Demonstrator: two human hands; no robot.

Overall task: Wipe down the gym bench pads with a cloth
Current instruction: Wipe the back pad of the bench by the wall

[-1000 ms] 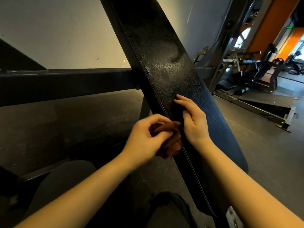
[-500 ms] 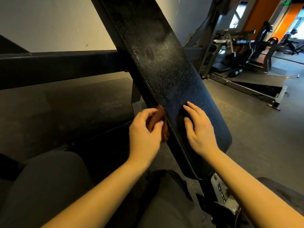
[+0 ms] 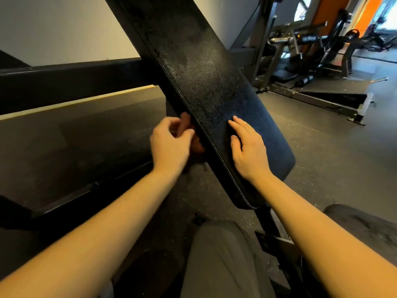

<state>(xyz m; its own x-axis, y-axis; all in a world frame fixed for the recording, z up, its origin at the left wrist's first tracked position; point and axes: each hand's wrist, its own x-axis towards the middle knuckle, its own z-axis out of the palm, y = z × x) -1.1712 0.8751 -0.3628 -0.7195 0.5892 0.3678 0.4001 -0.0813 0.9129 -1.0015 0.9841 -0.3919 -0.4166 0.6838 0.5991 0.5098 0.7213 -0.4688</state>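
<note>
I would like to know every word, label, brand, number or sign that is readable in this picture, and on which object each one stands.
None can be read.
The bench pad carries no print or logo on its visible face.
The brown cloth in the left hand shows no label.
The right hand lies flat on the pad and covers no visible text.
The gym machines in the background are too far and blurred to show any marking.

bench pad: black, fine grained leather pattern, bluish shine at lower end | cloth: reddish brown | floor: dark grey with small pale specks | wall: off-white | far wall: orange | trousers: grey
</note>
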